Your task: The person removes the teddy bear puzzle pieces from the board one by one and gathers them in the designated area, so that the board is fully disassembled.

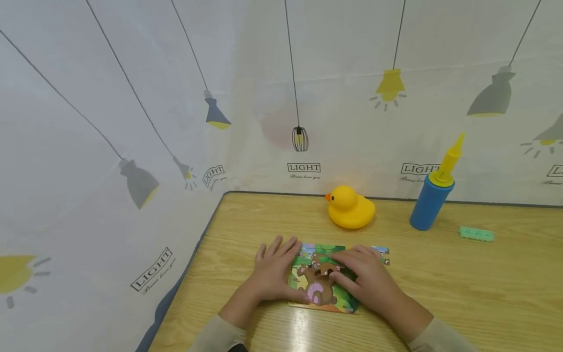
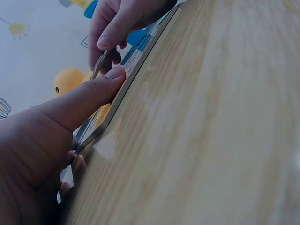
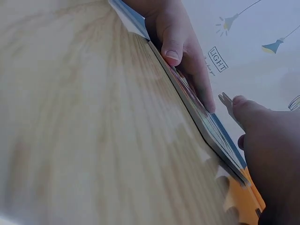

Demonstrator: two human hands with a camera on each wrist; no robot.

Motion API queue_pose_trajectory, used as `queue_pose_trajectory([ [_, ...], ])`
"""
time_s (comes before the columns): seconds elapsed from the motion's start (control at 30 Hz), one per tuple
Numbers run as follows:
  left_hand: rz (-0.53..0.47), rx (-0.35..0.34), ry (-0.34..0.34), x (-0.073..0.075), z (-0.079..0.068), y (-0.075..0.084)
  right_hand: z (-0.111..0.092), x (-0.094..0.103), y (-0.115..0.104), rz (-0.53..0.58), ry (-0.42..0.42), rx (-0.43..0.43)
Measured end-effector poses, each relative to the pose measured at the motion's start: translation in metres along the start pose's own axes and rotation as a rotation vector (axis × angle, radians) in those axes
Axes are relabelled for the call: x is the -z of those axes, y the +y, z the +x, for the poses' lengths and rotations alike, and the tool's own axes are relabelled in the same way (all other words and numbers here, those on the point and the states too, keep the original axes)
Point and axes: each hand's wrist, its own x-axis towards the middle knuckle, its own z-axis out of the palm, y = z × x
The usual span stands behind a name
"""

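Note:
A jigsaw puzzle (image 1: 314, 293) with a brown cartoon animal on a green scene lies flat on the table. My left hand (image 1: 274, 274) rests on its left side, fingers extended by the upper left edge. The left thumb (image 2: 101, 89) lies across the lower border. Over the right part, my right hand (image 1: 369, 276) pinches a thin puzzle piece (image 2: 99, 64) between thumb and fingers. That piece (image 3: 228, 105) is tilted up above the puzzle in the right wrist view. Part of another piece (image 1: 382, 252) shows beyond the right hand, which hides the rest.
A yellow rubber duck (image 1: 352, 210) sits behind the puzzle near the wall. To its right stands a blue hand pump (image 1: 428, 205) with a yellow nozzle. A small mint-green block (image 1: 476, 234) lies farther right. The wood table (image 1: 440, 283) meets lamp-printed sheeting at the back and left.

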Motion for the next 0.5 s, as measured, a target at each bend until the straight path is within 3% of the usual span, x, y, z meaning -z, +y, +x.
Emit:
queue_pose_trajectory([
  [0.17, 0.013, 0.005, -0.003, -0.001, 0.0, -0.001, -0.012, 0.01, 0.006, -0.004, 0.002, -0.033],
  [0.5, 0.014, 0.008, -0.013, -0.002, 0.0, -0.003, -0.036, 0.035, 0.029, -0.05, 0.082, -0.053],
])
